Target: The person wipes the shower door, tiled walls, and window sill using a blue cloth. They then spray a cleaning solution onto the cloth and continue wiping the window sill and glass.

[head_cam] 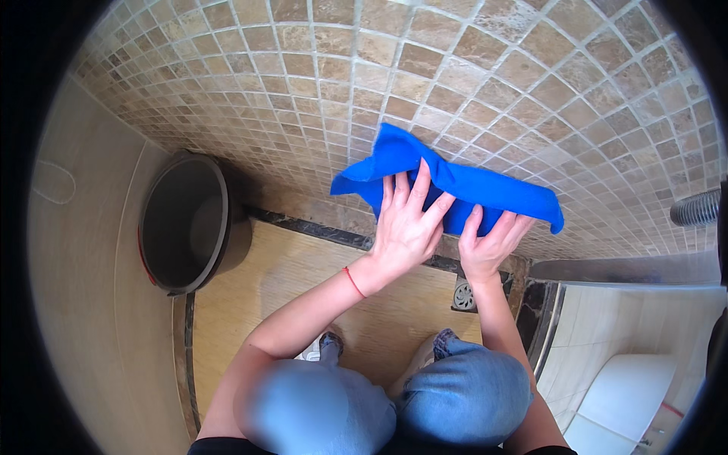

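A bright blue cloth lies against the lower part of a mosaic-tiled wall, its upper edge folded over. My left hand holds the cloth near its middle, fingers spread and pointing up the wall. A thin red string bracelet circles that wrist. Farther right, my right hand grips the cloth's lower edge, its fingertips partly hidden under the fold.
A dark bucket stands in the left corner on the yellowish floor. Below my right hand is a metal floor drain. A ribbed metal hose juts in at right, above a white toilet. My bent knees fill the foreground.
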`<move>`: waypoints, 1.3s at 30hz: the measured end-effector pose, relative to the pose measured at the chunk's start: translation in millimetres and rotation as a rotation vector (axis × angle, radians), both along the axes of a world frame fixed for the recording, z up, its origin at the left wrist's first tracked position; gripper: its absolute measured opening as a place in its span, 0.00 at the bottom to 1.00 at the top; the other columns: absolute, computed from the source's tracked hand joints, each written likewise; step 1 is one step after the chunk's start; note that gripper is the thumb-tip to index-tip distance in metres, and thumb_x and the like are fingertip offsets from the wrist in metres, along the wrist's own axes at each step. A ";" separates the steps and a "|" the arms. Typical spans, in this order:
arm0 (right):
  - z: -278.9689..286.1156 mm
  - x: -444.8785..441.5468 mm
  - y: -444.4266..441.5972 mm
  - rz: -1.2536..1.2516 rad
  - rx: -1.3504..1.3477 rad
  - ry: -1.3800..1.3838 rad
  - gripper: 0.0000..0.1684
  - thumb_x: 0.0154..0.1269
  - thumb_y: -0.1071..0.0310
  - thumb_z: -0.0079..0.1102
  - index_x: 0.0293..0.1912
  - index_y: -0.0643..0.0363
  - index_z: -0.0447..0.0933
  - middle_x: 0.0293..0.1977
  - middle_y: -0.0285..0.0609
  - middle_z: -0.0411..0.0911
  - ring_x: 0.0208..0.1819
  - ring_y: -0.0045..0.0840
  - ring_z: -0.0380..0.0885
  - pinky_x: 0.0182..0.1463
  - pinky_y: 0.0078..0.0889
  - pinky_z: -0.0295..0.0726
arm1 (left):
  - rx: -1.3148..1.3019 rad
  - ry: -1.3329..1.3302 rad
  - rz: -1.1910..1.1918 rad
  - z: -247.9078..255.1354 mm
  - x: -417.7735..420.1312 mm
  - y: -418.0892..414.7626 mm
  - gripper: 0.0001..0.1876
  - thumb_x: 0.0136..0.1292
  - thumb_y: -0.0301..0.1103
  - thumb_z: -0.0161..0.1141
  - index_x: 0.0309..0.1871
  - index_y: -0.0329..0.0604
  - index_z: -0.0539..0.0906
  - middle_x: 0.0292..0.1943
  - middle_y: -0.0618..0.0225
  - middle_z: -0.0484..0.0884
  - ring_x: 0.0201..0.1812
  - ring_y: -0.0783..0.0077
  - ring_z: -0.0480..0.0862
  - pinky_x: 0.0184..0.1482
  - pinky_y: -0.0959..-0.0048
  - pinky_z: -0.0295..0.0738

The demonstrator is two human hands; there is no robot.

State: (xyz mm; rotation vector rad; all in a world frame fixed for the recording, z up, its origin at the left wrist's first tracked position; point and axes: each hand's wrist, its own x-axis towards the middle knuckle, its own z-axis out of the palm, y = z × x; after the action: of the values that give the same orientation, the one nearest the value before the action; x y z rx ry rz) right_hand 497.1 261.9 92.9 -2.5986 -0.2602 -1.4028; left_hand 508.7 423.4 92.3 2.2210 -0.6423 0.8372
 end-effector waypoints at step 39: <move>3.4 -14.3 45.8 0.365 0.362 0.229 0.29 0.78 0.59 0.45 0.66 0.74 0.64 0.72 0.73 0.50 0.74 0.64 0.50 0.74 0.60 0.51 | 0.261 0.132 0.096 17.8 -30.8 0.4 0.18 0.60 0.35 0.59 0.51 0.33 0.78 0.74 0.40 0.60 0.63 0.42 0.72 0.69 0.48 0.63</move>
State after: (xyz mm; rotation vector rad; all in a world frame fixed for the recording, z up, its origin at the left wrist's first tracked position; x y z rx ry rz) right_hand 482.8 307.7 96.3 -2.2446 -0.3834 -0.9230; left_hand 477.8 423.8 110.1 2.5357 -0.6143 0.6768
